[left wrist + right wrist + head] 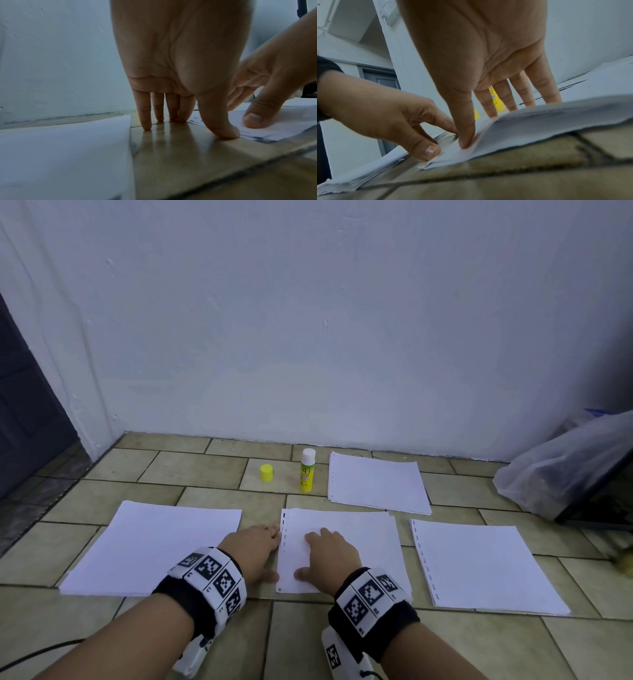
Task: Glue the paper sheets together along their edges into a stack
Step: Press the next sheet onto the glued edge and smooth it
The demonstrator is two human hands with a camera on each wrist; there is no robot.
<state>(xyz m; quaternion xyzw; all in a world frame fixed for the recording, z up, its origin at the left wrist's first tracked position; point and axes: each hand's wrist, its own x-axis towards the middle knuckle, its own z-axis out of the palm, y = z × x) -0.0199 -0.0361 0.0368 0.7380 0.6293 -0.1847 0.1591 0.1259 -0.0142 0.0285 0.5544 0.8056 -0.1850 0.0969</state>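
Note:
Four piles of white paper lie on the tiled floor: a left pile point(150, 546), a middle stack point(370, 539) with punched holes along its left edge, a right pile point(486, 566) and a back pile point(376, 482). My right hand point(318, 553) lies flat on the middle stack, fingers spread, with its thumb point(465, 142) pressing near the stack's left corner. Just left of that stack is my left hand point(270, 549), its straight fingers point(145, 121) standing on the tile and its thumb point(223, 131) against the paper's edge. An uncapped glue stick point(307, 472) stands behind, and its yellow cap point(266, 473) sits beside it.
A white wall point(325, 320) runs close behind the back pile. A clear plastic bag point(561, 463) over a dark object fills the right corner. There is a dark doorway point(24, 405) at the left, and a black cable point(34, 655) crosses the near-left floor.

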